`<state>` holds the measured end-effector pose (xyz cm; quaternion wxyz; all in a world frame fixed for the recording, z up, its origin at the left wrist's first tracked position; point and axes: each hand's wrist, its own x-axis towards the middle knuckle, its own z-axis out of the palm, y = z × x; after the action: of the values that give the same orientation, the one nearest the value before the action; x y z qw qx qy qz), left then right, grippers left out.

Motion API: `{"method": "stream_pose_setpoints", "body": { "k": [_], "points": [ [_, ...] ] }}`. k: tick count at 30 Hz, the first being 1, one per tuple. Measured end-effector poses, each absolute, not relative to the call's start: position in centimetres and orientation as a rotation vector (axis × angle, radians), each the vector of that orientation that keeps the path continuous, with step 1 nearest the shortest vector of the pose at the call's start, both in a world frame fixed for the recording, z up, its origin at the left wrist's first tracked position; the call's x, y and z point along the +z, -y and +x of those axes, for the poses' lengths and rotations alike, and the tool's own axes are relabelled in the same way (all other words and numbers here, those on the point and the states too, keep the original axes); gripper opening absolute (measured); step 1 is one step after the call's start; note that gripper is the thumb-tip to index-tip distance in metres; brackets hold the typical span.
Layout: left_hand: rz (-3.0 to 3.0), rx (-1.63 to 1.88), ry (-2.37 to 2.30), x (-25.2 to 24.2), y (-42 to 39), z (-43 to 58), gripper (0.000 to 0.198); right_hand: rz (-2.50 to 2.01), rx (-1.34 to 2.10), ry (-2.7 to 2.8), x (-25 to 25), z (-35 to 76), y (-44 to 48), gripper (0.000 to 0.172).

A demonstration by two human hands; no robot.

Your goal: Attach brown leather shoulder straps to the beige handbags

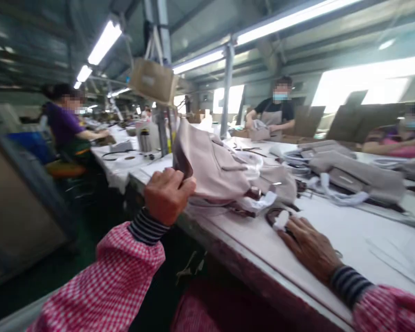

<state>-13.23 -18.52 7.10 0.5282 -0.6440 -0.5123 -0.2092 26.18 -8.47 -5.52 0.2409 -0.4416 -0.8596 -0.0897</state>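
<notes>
Taupe-pink handbag (214, 166), set at the near edge of the white counter (339, 226), pulled up at its left end to show a dark lining; no view of what may be inside. At far left, beside a co-worker in a purple top (62, 120), blue bin-like shape (31, 145), too blurred to read for contents. Farther along the work surface, pale tub (147, 138), likewise unreadable inside. Above, hung by straps from a post, boxy tan handbag (152, 80), interior out of sight.

Nearer, left hand (169, 193) with fingers curled tight, pinching the raised edge of the taupe-pink handbag. Judging by that grip, in the middle of handling or shifting the bag by its edge. Called for next, as a judgement: a firm hold there, and care with the loose straps and wrapping alongside.

Further right, beyond the counter, co-worker in a dark top (276, 110), close to another pale bag. In front, right hand (307, 244) laid low over the counter, fingers extended and close together, near a small white piece (281, 220); whether pinching it, impossible to tell. At far right, more taupe bags (359, 170) lying with white-wrapped handles (346, 196), contents hidden.
</notes>
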Motion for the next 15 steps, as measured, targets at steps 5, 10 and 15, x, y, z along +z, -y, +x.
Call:
{"method": "stream_pose_setpoints", "body": {
  "k": [5,10,15],
  "points": [
    [-1.902,-0.29,1.012,2.2,6.8,-9.1,0.018,-1.25,-0.18,2.366,-5.9,25.0,8.9,0.022],
    [-2.009,-0.288,0.848,2.1,3.5,-12.5,0.018,-1.125,-0.296,2.29,-5.5,24.8,9.7,0.021],
    [-2.129,-0.305,0.927,3.2,-1.3,-16.5,0.035,-0.973,-0.66,2.207,-9.0,26.6,8.7,0.025]
  ]
}}
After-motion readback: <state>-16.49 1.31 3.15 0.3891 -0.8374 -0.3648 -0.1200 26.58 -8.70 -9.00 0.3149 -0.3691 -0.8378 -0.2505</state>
